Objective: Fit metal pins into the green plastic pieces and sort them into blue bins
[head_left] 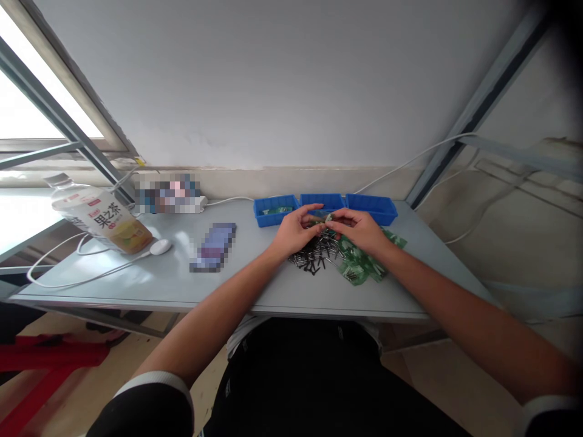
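Observation:
My left hand (295, 229) and my right hand (359, 229) meet over the far middle of the grey table (173, 282). Their fingertips pinch together on a small green piece (328, 218); I cannot make out more of it. Just below the hands lies a heap of small dark metal parts (314, 258). Beside it on the right is a pile of small green boards (364, 264). Behind the hands stand three blue bins (324, 206) in a row; the left one holds some green pieces.
A large drink bottle (102, 220) lies on its side at the table's left, with a white mouse (160, 246) and white cables (68, 276) next to it. A blurred flat object (213, 246) lies left of centre. A metal frame post rises at the right.

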{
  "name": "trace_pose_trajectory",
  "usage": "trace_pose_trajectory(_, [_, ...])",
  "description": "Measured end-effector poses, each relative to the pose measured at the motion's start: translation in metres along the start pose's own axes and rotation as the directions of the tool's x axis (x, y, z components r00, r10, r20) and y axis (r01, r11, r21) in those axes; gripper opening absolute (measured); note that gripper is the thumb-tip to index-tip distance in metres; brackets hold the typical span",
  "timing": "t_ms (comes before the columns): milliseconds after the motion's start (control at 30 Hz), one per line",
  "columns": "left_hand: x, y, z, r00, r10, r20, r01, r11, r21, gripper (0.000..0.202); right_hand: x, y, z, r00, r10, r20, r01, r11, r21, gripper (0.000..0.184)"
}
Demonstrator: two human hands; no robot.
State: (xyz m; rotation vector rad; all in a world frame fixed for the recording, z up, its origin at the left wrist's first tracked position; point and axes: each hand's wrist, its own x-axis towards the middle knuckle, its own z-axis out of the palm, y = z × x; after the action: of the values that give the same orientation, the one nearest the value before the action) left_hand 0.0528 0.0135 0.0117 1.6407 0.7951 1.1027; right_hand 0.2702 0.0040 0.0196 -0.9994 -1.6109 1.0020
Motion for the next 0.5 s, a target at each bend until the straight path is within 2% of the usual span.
trace_pose_trajectory(200, [0.0002, 0.0002, 0.0001, 0.995, 0.085, -0.050, -0.081, 0.993, 0.080, 0.058, -0.0011, -0.0095, 0.0032, 0.998, 0.038, -0.049, -0.037, 0.999, 0.021, 0.050])
trace_pose_trajectory(500, [-0.0012, 0.0048, 0.0017, 0.996, 0.083, -0.030, -0.080, 0.994, 0.068, 0.055, -0.0015, -0.0079, 0.0032, 0.999, 0.029, -0.023, -0.028, 1.000, 0.013, 0.050])
